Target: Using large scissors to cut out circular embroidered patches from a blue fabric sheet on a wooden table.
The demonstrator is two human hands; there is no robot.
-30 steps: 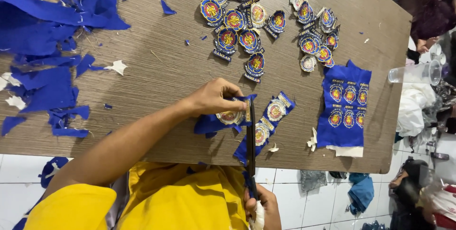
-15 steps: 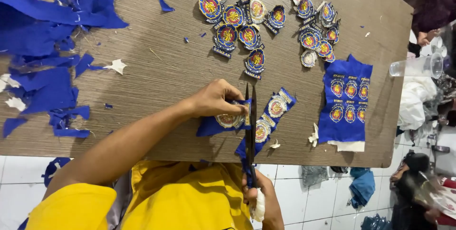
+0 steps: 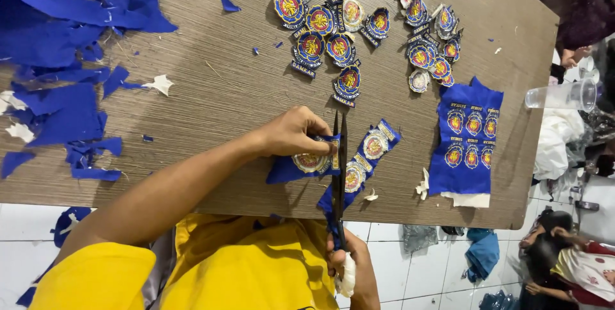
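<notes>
At lower centre of the frame, the left hand (image 3: 291,134) pinches a blue fabric strip of embroidered badges (image 3: 349,166) against the wooden table (image 3: 224,105). The right hand (image 3: 352,271), at the bottom edge, grips scissors (image 3: 338,175) whose nearly closed blades cross the strip. Cut-out badges (image 3: 327,34) lie upper centre, blue scraps (image 3: 57,60) upper left.

table (image 3: 192,2): grey-brown wood-grain top | floor (image 3: 423,271): white tiles, grey grout | light: even, bright
</notes>
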